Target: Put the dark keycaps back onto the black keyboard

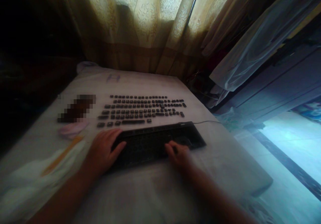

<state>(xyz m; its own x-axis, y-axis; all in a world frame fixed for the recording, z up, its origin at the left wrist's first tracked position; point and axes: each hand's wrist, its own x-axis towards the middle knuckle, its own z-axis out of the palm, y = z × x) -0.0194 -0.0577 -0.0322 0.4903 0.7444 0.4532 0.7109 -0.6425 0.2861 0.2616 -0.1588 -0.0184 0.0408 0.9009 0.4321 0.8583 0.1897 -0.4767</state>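
Observation:
A black keyboard (147, 145) with its keycaps off lies slightly tilted on the white-covered surface. My left hand (104, 148) holds its left end, thumb on the top face and fingers along the far edge. Over the right-centre part of the keyboard, my right hand (178, 153) is closed in a pinch; whatever is between the fingers is hidden. Beyond the keyboard, loose black keycaps (132, 112) are laid out in several rows, with the long space bar (133, 121) in the nearest row.
A thin cable (208, 121) runs right from the keyboard. On the left are a blurred-out dark object (76, 109), a pink cloth (72, 129) and white material with an orange strip (61, 157). Patterned curtains (147, 20) hang behind; tiled floor (288, 150) shows at right.

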